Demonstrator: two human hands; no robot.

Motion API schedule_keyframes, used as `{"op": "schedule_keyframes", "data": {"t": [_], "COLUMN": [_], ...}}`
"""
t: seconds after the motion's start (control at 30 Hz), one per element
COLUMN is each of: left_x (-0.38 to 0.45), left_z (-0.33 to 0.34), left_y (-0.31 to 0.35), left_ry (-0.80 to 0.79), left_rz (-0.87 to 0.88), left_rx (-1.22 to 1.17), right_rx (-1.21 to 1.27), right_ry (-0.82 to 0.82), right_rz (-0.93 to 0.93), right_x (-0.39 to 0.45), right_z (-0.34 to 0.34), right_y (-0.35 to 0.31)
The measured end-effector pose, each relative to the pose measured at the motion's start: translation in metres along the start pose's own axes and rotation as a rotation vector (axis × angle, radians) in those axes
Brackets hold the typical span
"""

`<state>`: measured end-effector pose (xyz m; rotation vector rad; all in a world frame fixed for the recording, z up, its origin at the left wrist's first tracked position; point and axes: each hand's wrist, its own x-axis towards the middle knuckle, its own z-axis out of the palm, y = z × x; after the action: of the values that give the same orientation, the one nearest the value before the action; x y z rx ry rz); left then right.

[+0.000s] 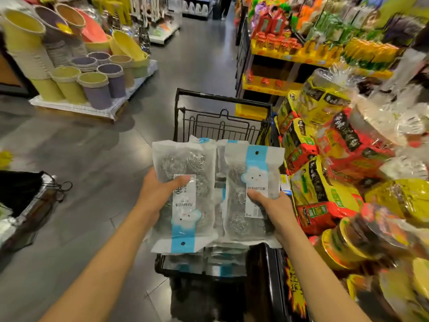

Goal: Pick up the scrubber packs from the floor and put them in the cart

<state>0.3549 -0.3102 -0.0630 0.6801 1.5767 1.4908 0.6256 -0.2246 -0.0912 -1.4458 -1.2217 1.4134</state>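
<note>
Here, each hand's grip holds one scrubber pack above the black wire cart (222, 105): left hand (156, 194) on the left pack (184, 196), right hand (276, 210) on the right pack (251, 194). Both are clear, crinkly plastic with blue-and-white labels, steel-wool balls inside, long axes pointing away from the person. More packs lie in the cart underneath.

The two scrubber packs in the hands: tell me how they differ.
The left-hand pack has its cartoon cloud at the near end, while the right-hand pack has it at the far end, so they point opposite ways. The left hand grips the left-hand pack at its left edge; the right hand grips the right-hand pack lower on its right side. Both are clear bags of steel wool with a blue stripe, held over the cart.
</note>
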Motion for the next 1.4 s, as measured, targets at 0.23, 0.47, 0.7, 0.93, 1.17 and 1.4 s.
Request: {"op": "schedule_keyframes", "data": {"t": [0.23, 0.47, 0.7, 0.93, 1.17, 1.4], "left_x": [0.006, 0.009, 0.015, 0.053, 0.104, 0.13], "left_z": [-0.005, -0.013, -0.01, 0.013, 0.04, 0.033], "left_y": [-0.021, -0.048, -0.07, -0.092, -0.128, -0.178], "left_ry": [0.056, 0.107, 0.145, 0.071, -0.043, -0.054], "left_rz": [-0.081, -0.149, -0.196, -0.245, -0.279, -0.356], "left_rx": [0.051, 0.068, 0.119, 0.209, 0.324, 0.606], "right_rx": [-0.125, -0.371, -0.583, -0.707, -0.75, -0.777], "right_ry": [0.004, 0.024, 0.03, 0.024, -0.085, -0.078], "right_rz": [0.147, 0.398, 0.518, 0.332, 0.08, -0.012], "right_x": [0.054, 0.108, 0.131, 0.128, 0.113, 0.097], "right_z": [0.018, 0.035, 0.035, 0.012, -0.011, -0.022], "right_y": [0.054, 0.123, 0.154, 0.136, 0.096, 0.081]}}
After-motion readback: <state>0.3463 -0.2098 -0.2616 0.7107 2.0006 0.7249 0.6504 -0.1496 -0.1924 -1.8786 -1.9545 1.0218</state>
